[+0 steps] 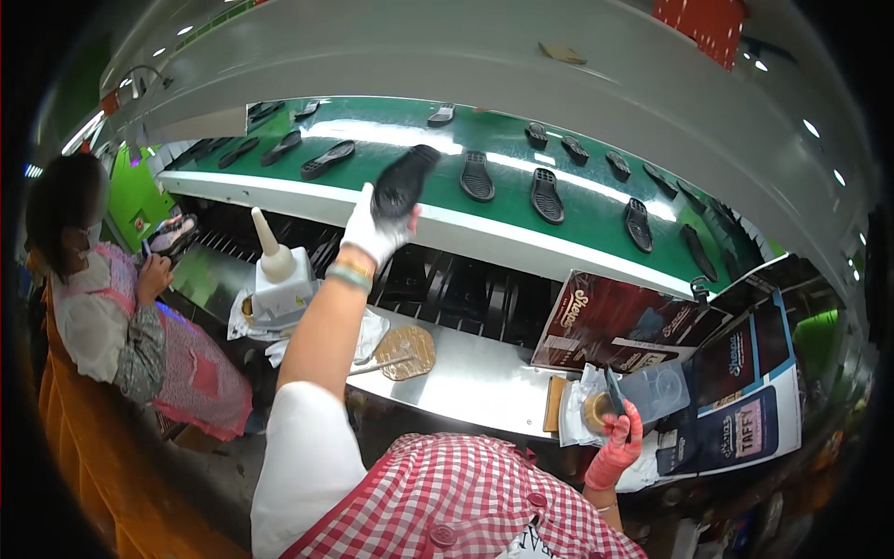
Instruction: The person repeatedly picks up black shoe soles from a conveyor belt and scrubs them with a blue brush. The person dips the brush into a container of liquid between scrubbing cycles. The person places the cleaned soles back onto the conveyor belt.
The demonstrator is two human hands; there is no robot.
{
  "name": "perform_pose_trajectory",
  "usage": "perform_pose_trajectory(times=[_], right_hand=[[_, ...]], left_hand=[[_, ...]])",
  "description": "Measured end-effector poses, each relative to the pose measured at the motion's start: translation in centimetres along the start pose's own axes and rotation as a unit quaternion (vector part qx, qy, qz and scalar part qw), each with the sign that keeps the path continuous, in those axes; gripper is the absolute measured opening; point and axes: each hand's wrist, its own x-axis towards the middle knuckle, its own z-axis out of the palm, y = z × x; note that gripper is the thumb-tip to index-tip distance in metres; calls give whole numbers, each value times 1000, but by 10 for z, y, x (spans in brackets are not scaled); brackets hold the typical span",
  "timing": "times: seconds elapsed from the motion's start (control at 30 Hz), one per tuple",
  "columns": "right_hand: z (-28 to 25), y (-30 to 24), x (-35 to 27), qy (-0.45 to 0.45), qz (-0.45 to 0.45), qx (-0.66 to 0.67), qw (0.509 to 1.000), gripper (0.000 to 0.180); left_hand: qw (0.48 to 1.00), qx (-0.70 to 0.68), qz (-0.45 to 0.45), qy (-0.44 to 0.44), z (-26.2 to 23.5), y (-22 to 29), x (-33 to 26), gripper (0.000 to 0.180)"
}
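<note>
Above the green conveyor belt [596, 200], a black shoe sole [403, 180] is gripped by the white-gloved left hand [374, 233]; a dark brush [614, 389] is pinched by the red-gloved right hand [617, 445] near the steel counter's [475, 377] right edge.

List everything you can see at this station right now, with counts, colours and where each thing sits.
Black rubber shoe soles: over a dozen, black, spread along the belt.
Green conveyor belt: one, green, running across the back.
Black shoe sole in hand: one, black, held at the belt's near edge.
White cone-tipped dispenser: one, white, on the steel bench, left.
Round brown pad: one, brown, mid-bench, a thin stick lying across it.
Steel bench: one, silver, below the belt.
Dark printed cartons: several, maroon and navy, right of the bench.
Clear plastic tub: one, clear, right.
Co-worker in pink apron: one, far left.
Left hand: white glove, gripping the held sole.
Right hand: pink glove, holding a small dark tool.
</note>
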Motion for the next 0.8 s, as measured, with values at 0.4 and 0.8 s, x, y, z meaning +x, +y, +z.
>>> perform_pose_trajectory(times=[0.4,0.8], right_hand=[[64,17,-44,70,24,-39,996,26],[92,-6,-87,95,23,-256,962,19]], left_hand=[[700,601,362,131,-90,96,155,33],[249,940,-11,234,-145,215,232,83]])
